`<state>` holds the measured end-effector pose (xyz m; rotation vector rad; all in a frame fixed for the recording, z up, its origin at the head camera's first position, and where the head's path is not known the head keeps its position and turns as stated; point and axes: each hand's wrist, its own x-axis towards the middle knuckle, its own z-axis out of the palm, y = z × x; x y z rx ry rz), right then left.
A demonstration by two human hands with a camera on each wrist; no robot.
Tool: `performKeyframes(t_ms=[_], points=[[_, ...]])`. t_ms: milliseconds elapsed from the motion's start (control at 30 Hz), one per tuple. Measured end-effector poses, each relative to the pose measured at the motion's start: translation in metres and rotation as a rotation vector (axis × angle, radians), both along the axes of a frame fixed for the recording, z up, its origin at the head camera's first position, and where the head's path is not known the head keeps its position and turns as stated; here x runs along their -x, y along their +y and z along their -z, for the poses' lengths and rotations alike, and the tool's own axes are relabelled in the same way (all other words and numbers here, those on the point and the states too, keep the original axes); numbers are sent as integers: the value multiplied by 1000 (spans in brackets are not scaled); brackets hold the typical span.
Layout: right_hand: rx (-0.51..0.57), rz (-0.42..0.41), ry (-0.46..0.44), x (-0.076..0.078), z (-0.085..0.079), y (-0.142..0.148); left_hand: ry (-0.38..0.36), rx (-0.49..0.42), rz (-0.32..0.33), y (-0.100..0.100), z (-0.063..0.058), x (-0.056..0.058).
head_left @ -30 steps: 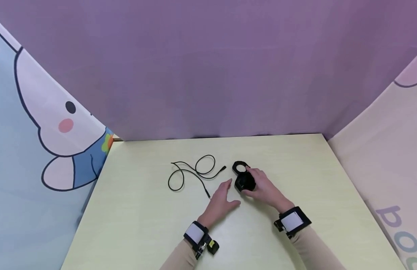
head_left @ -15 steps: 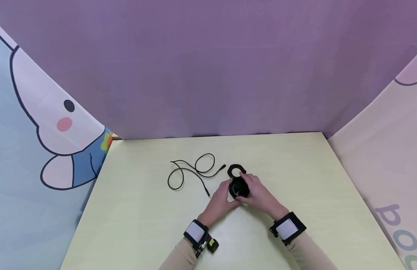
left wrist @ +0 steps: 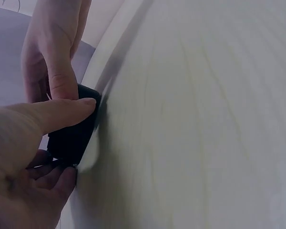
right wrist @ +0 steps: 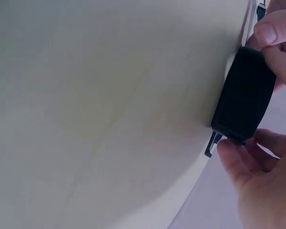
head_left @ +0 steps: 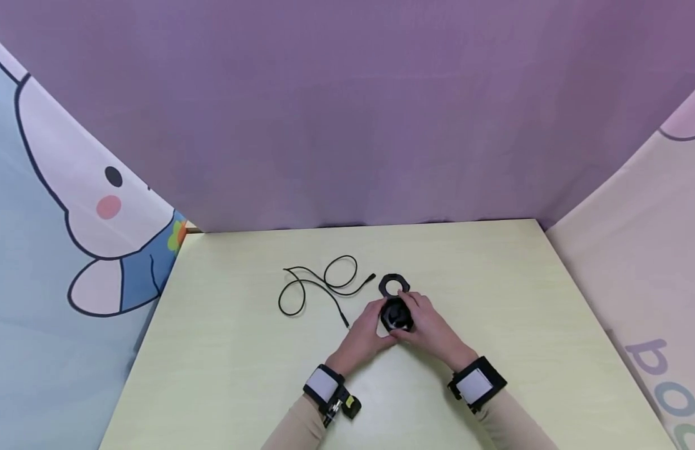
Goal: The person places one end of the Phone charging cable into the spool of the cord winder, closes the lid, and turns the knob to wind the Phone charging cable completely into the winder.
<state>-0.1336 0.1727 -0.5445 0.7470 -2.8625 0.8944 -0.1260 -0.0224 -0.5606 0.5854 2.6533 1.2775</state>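
Observation:
Both hands hold a black many-sided device (head_left: 397, 314) on the table. A flat black ring (head_left: 382, 287) sticks out from its far side. My left hand (head_left: 365, 337) grips it from the left; in the left wrist view the thumb lies across the dark body (left wrist: 71, 138), with fingertips at its lower edge. My right hand (head_left: 433, 326) holds the right side, thumb near and fingers far. In the right wrist view the body (right wrist: 243, 95) sits between thumb and fingers. A thin black cable (head_left: 327, 285) lies loosely looped to the left, one plug close to my left hand.
The pale wooden table (head_left: 224, 350) spreads around the hands. A purple cloth wall (head_left: 370, 125) stands behind its far edge, with printed panels (head_left: 89, 262) at the sides. Camera straps (head_left: 325, 387) sit on both wrists.
My right hand has brought the black device left and slightly nearer, to my left hand, which now holds it too. The cable lies where it was.

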Motion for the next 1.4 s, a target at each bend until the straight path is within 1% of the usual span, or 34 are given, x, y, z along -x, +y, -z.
performKeyframes(t_ms=[100, 233, 467, 633, 900, 1000, 1167, 1300, 1400], points=[[19, -2, 16, 0, 0, 1, -10, -10, -4, 0, 0, 2], [37, -12, 48, 2, 0, 3, -27, -16, -26, 0, 1, 3], [62, -72, 67, 5, 3, 10, -54, -1, -58, 3, 1, 4], [72, -103, 97, 6, 4, 13, -45, 2, -69, 5, 2, 3], [45, -100, 82, 6, 2, 15, 3, 16, -57, 8, 4, 3], [45, -109, 89, 6, 2, 15, 0, 9, -65, 9, 4, 3], [29, -127, 137, 7, 3, 14, -4, 2, -81, 9, 4, 3], [16, -121, 168, 8, 3, 13, -11, 0, -91, 7, 3, 4], [7, -105, 172, 8, 2, 11, -28, -4, -96, 6, 4, 6]])
